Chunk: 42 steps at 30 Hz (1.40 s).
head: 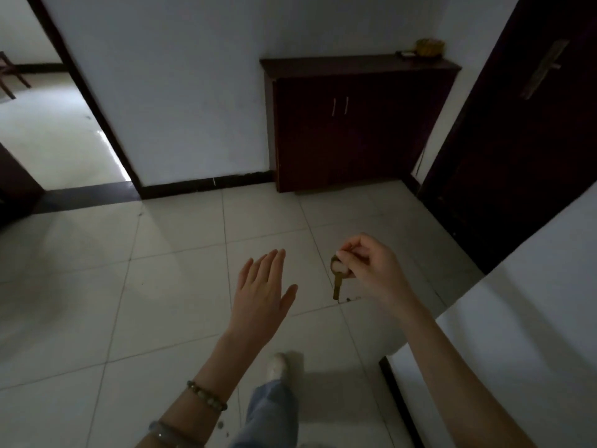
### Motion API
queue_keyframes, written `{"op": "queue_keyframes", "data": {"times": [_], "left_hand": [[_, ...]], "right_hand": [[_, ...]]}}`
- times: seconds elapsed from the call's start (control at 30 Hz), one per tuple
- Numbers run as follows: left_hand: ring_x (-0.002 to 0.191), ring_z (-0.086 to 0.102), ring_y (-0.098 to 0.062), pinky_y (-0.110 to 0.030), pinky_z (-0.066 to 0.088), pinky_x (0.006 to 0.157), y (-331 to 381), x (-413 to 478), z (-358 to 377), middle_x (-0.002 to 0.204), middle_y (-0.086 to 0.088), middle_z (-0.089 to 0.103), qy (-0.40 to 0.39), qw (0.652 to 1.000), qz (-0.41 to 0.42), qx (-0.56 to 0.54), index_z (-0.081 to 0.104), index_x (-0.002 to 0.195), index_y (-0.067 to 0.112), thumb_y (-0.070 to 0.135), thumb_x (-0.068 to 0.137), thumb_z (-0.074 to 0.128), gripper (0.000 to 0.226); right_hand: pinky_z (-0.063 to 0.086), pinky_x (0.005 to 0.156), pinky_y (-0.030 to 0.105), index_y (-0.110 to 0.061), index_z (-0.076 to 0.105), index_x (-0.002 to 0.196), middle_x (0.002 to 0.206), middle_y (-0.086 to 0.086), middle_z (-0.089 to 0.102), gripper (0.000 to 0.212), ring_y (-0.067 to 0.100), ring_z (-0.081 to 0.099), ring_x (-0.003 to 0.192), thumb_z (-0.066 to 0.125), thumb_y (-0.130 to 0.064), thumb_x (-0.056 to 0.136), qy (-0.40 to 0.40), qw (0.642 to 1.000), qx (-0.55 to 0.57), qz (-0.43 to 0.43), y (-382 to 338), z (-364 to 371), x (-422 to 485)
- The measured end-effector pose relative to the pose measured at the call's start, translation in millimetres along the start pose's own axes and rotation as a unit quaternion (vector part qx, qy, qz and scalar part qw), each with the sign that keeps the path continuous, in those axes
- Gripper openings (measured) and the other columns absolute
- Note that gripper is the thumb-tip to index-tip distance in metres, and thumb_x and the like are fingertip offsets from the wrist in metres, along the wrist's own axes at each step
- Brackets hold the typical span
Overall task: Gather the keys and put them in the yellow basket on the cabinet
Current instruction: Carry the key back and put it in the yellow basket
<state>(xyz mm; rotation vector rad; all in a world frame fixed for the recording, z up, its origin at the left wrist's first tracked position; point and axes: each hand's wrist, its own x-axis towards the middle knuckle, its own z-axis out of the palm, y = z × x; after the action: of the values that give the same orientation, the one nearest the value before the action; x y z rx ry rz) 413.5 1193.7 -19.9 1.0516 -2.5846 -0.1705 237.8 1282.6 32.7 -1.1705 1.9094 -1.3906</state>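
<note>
Head view, dim hallway. I see the right hand (371,270) at about 4 o'clock from frame centre, its grip pinching a brass-coloured key (338,282) by the head between thumb and forefinger; the blade hangs straight down, clear of the tiled floor (161,286). Only one blade is plain to me; whether more keys sit in the pinch I cannot tell.

The left hand (261,292) is at 6 o'clock, grip spread flat with fingers extended, holding nothing, palm angled toward the key and near it but apart.

The yellow basket (429,47) stands on top of the dark wooden cabinet (361,130) at 1 o'clock, toward its right end beside a small flat object (407,54) that I cannot identify. The basket is well apart from the hands.

Progress, my judgement: pickup looks done for this key; carrying it across and dropping it in remains. One foot (277,367) is forward, toward the cabinet. No other keys are visible on the floor, so I cannot say whether more gathering is left. Basket contents are too small to read.
</note>
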Motion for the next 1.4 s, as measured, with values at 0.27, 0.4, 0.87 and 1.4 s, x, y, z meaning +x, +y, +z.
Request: {"op": "queue_keyframes", "data": {"times": [0.27, 0.4, 0.87, 1.4], "left_hand": [[0.125, 0.046, -0.029, -0.041, 0.02, 0.109, -45.7, 178.1, 16.8, 0.136, -0.016, 0.05, -0.003, 0.997, 0.082, -0.014, 0.037, 0.135, 0.004, 0.036, 0.089, 0.055, 0.06], [0.127, 0.043, -0.029, -0.041, 0.023, 0.111, -47.6, 248.1, 33.7, 0.138, -0.015, 0.047, -0.023, 0.992, 0.115, -0.039, 0.035, 0.137, 0.005, 0.037, 0.09, 0.054, 0.06], [0.126, 0.045, -0.031, -0.045, 0.026, 0.11, 4.5, 486.0, 113.0, 0.137, -0.017, 0.048, -0.028, 0.977, 0.207, -0.038, 0.039, 0.135, 0.002, 0.033, 0.088, 0.059, 0.06], [0.12, 0.051, -0.033, -0.049, 0.033, 0.105, 127.2, 742.7, 207.4, 0.132, -0.018, 0.053, -0.042, 0.967, 0.247, -0.044, 0.044, 0.132, 0.0, 0.031, 0.081, 0.068, 0.064]], "right_hand": [[0.054, 0.07, 0.022, -0.026, 0.058, 0.079, 0.087, -0.005, 0.067, 0.01, 0.004, 0.064, 0.08, 0.061, -0.019, 0.085, 0.05, 0.999, -0.003, 0.011, -0.2, 3.1, 158.4], [0.053, 0.065, 0.016, -0.022, 0.059, 0.08, 0.084, -0.008, 0.067, 0.009, 0.002, 0.065, 0.077, 0.061, -0.016, 0.085, 0.074, 0.997, 0.003, 0.016, 8.0, -5.3, 210.5], [0.057, 0.072, 0.034, -0.014, 0.06, 0.082, 0.082, 0.004, 0.068, 0.004, 0.016, 0.065, 0.079, 0.06, -0.014, 0.086, 0.145, 0.989, -0.011, 0.031, 81.2, -104.6, 398.6], [0.047, 0.058, 0.009, -0.018, 0.06, 0.084, 0.082, -0.003, 0.067, 0.005, -0.001, 0.063, 0.072, 0.061, -0.014, 0.086, 0.206, 0.977, -0.002, 0.049, 158.8, -291.1, 618.5]]}}
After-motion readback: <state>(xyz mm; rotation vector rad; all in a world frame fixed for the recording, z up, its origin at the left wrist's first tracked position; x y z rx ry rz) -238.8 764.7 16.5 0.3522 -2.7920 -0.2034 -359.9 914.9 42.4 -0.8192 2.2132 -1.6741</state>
